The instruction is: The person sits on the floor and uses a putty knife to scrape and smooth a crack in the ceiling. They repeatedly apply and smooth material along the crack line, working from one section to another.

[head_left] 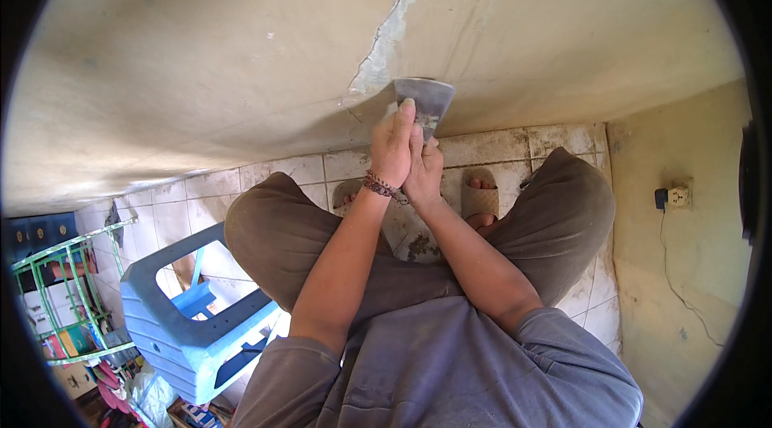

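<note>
The person sits low with knees apart, and both hands are together at the far middle, in front of a beige wall. The left hand has its grip closed on a scraper, the thumb pressed along the flat of the wide grey blade. The right hand lies against it on the right, its grip also curled closed at the base of the blade; the handle is hidden between the 2 hands. The scraper points away to the far side, its broad edge up at the wall; whether that edge touches cannot be told.

Just left of the blade, a crack with a pale bare patch runs up the wall. A dark bracelet circles the left wrist. Between the knees, 2 feet in tan sandals rest on the stained tile floor.

Near left stands a blue plastic stool, with a green metal rack farther left. On the right-hand wall, a black plug sits in a socket, its thin cord hanging down.
</note>
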The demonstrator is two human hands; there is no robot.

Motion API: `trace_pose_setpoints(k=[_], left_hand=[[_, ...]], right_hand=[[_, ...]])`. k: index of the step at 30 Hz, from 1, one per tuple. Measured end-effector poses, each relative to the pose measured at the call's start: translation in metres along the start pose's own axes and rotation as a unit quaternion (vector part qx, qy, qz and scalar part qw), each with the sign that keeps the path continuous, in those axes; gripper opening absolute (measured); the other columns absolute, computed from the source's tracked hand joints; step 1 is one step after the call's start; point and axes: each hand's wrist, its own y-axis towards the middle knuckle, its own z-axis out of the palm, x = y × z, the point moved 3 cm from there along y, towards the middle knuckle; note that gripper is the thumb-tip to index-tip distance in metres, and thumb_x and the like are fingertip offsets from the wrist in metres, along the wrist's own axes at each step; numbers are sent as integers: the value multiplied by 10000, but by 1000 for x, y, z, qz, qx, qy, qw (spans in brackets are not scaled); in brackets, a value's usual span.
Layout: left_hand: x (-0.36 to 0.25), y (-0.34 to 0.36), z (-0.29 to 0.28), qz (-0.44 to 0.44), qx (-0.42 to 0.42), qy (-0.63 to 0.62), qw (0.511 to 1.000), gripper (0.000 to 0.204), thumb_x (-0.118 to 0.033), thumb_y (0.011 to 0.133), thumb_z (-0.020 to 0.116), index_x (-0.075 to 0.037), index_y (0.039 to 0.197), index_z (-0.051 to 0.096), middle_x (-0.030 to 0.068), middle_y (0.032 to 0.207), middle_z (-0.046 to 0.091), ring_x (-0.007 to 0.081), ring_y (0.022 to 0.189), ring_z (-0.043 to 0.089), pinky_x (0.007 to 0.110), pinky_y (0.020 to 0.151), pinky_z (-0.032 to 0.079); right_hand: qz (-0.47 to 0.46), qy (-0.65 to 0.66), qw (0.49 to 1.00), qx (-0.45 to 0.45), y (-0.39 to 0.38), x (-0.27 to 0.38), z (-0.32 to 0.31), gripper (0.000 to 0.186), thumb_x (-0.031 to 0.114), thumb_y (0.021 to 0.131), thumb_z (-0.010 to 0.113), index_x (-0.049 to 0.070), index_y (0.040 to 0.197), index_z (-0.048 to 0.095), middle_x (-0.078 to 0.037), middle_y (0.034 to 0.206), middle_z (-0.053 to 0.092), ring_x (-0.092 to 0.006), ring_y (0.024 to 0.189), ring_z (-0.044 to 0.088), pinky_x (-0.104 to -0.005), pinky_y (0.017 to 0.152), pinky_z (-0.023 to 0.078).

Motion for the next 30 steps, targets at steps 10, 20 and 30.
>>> trace_pose_setpoints(k=[10,20,30], left_hand=[[-8,-3,-1,-5,-2,-22,1000,524,-419,1025,427,12,818,641,68,697,643,139,623,615,278,562,487],[1,-3,-4,-1,-22,7,1000,544,-434,1023,429,17,805,642,79,689,642,145,618,613,281,555,498],[-6,1,0,-14,-31,-46,998,514,-400,1011,488,10,714,581,27,622,556,101,579,518,286,536,434]], right_hand=[[18,-4,1000,8,-1,-3,3,415,289,1035,447,-60,882,614,-182,770,629,-240,683,573,-362,661,466],[19,7,1000,17,-4,10,4,430,312,1029,466,-54,881,636,-155,868,649,-216,810,595,-346,752,466],[49,66,996,26,-1,24,8,439,287,1039,448,-56,835,632,-134,833,634,-181,780,548,-336,744,448]])
